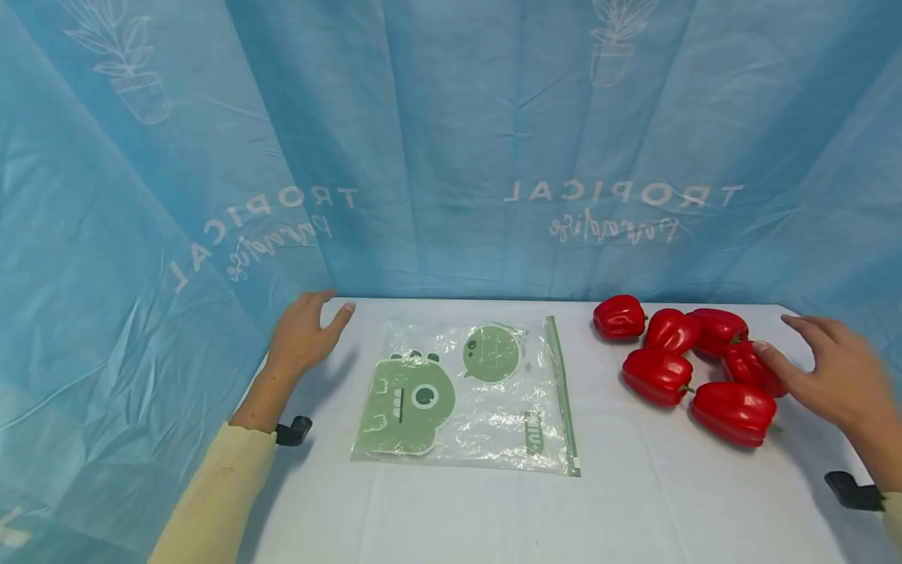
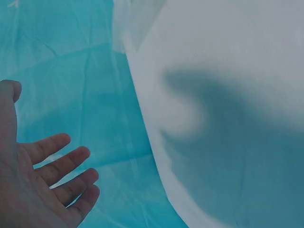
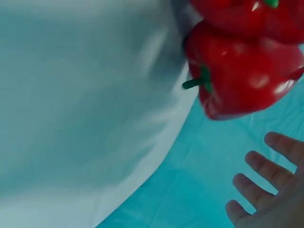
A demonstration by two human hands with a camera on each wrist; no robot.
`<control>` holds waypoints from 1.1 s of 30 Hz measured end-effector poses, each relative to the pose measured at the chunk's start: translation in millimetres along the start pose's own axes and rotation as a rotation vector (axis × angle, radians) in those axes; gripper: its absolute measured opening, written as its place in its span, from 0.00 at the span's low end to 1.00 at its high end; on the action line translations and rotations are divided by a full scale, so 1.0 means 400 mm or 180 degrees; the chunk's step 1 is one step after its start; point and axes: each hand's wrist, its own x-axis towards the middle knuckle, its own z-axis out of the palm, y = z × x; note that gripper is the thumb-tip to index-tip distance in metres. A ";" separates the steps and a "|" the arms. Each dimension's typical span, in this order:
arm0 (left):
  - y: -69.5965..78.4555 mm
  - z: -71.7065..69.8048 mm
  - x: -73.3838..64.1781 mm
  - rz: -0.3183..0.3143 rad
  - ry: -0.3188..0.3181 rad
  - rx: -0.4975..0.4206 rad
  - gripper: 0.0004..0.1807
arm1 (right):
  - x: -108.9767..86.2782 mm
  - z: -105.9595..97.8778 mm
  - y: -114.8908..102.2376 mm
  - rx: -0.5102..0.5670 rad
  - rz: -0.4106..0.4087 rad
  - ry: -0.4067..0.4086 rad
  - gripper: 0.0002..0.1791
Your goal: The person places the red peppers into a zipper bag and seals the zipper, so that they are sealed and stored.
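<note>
My left hand (image 1: 303, 333) is held over the table's left edge, fingers spread and nothing in them. To its right, a clear zip bag (image 1: 486, 423) printed with a green cartoon monster lies flat, its green zip strip facing right. Several glossy red bell peppers (image 1: 657, 377) with green stems are grouped at the right. Beside them hovers my right hand (image 1: 835, 372), fingers apart and holding nothing; its thumb overlaps the nearest bell pepper (image 1: 748, 366) in the head view. In the right wrist view the fingers are apart from a bell pepper (image 3: 251, 71).
A white-covered table (image 1: 451, 517) bears everything. Blue curtain (image 1: 451, 157) with mirrored white lettering hangs along the back and both sides. Dark wrist mounts (image 1: 294, 431) are strapped at both sleeves.
</note>
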 end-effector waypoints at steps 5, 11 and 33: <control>0.046 0.013 -0.014 0.0050 0.0023 -0.0163 0.44 | -0.010 -0.008 -0.042 0.0062 -0.0086 0.0083 0.51; 0.103 0.034 -0.026 0.0095 0.0070 -0.0306 0.45 | -0.022 -0.009 -0.089 0.0180 -0.0302 0.0188 0.53; 0.296 0.125 -0.106 0.0409 -0.0083 -0.0610 0.37 | -0.060 0.005 -0.217 0.0546 -0.1124 0.0376 0.55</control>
